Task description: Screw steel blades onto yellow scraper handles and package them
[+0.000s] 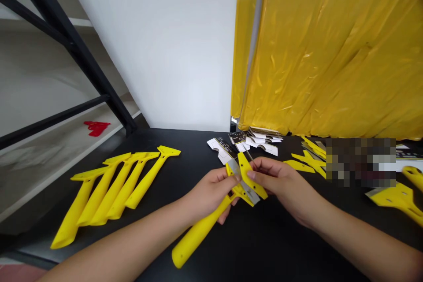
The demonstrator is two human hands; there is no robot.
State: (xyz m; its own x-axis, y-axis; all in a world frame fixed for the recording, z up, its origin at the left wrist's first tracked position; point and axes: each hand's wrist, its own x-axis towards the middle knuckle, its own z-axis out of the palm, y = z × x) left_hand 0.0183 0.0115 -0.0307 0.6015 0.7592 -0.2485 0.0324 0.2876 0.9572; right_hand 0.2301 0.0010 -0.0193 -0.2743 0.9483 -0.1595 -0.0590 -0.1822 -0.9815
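Note:
My left hand is wrapped round the head of a yellow scraper handle, whose long grip slants down to the left. A thin metal blade lies across that head, under my left thumb. My right hand pinches a yellow cover plate with two small holes, tilted just above the blade. A thin metal rod sticks out past my right fingers; how it is held is hidden.
Several yellow handles lie in a row at left. White and black cards lie behind my hands. Yellow plates and a bladed scraper are at right. Yellow-wrapped material stands behind the black table; a shelf frame is left.

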